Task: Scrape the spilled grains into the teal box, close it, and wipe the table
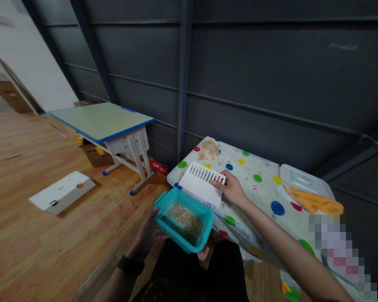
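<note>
My left hand [149, 230] is wrapped around the left side of a teal plastic box [208, 222], held tilted just off the table's front edge. Yellowish and darker grains [184, 220] with pale powder lie inside it. With my right hand [232, 188] I pinch the right end of a white slotted plastic plate [200, 191]. This plate leans at the table edge, right behind the box, its row of slots at the top. Beyond it on the table is a small heap of yellow grains [208, 149].
A polka-dot cloth covers the table [256, 178]. On its right are a clear plastic lid [305, 178] and an orange cloth [315, 201]. A blue-edged desk [103, 119] stands left, near a white case [63, 191] on the floor. A dark wall [255, 75] rises behind.
</note>
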The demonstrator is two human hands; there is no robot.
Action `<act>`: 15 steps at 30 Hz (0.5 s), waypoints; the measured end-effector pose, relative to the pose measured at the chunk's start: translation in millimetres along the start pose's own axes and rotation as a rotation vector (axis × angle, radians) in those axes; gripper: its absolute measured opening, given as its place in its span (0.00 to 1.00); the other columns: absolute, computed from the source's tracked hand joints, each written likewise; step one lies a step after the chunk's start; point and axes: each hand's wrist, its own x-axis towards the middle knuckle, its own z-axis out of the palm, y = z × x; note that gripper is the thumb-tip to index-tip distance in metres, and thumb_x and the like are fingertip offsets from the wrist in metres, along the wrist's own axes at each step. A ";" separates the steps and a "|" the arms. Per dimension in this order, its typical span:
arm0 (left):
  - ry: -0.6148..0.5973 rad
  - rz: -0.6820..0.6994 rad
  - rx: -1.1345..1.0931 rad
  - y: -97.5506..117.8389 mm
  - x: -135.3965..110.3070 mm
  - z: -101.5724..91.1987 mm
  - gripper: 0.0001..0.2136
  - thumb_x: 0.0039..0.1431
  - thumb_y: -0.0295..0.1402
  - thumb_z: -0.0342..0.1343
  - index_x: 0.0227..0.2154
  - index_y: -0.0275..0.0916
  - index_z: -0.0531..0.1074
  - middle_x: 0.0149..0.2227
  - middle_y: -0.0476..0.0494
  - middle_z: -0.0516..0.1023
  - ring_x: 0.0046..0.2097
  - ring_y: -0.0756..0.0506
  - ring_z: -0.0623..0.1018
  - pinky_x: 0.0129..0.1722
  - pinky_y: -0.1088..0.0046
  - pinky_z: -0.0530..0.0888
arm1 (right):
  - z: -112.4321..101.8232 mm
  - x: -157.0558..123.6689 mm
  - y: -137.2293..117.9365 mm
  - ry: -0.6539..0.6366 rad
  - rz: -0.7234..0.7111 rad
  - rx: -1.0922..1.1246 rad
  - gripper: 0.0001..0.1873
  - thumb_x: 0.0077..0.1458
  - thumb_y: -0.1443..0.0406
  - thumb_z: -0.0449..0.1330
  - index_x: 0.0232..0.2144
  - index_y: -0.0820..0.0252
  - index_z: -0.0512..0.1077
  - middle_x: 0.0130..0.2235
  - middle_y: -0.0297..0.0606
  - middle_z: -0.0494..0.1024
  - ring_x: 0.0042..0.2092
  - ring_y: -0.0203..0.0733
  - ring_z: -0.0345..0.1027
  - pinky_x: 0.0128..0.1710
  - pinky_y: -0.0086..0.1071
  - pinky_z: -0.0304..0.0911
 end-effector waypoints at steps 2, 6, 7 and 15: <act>-0.010 -0.005 -0.002 2.6 -1.3 2.5 0.21 0.67 0.41 0.50 0.59 0.39 0.64 0.44 0.38 0.83 0.35 0.37 0.85 0.33 0.59 0.82 | -0.1 -10.2 -5.8 0.012 0.001 -0.009 0.22 0.48 0.47 0.67 0.27 0.55 0.64 0.23 0.28 0.65 0.25 0.36 0.56 0.24 0.29 0.52; -0.010 -0.014 -0.020 2.0 -2.4 3.5 0.18 0.66 0.39 0.49 0.56 0.41 0.65 0.38 0.42 0.83 0.32 0.37 0.84 0.32 0.59 0.82 | -18.9 -21.4 -1.5 0.176 0.048 0.024 0.22 0.47 0.47 0.69 0.29 0.55 0.66 0.23 0.28 0.67 0.25 0.36 0.57 0.23 0.29 0.53; -0.006 -0.018 -0.019 0.4 -2.8 3.6 0.18 0.66 0.39 0.49 0.56 0.41 0.65 0.37 0.43 0.83 0.32 0.38 0.84 0.32 0.59 0.82 | -27.4 -23.1 3.7 0.252 0.059 0.040 0.23 0.46 0.47 0.69 0.29 0.55 0.65 0.24 0.28 0.67 0.25 0.36 0.58 0.23 0.29 0.55; -0.117 -0.033 0.016 -16.5 -7.9 14.6 0.21 0.60 0.41 0.58 0.53 0.38 0.69 0.37 0.40 0.83 0.33 0.39 0.84 0.34 0.61 0.81 | -72.4 -50.1 49.5 0.535 0.140 0.091 0.25 0.44 0.48 0.71 0.30 0.54 0.64 0.25 0.29 0.69 0.24 0.37 0.60 0.21 0.30 0.56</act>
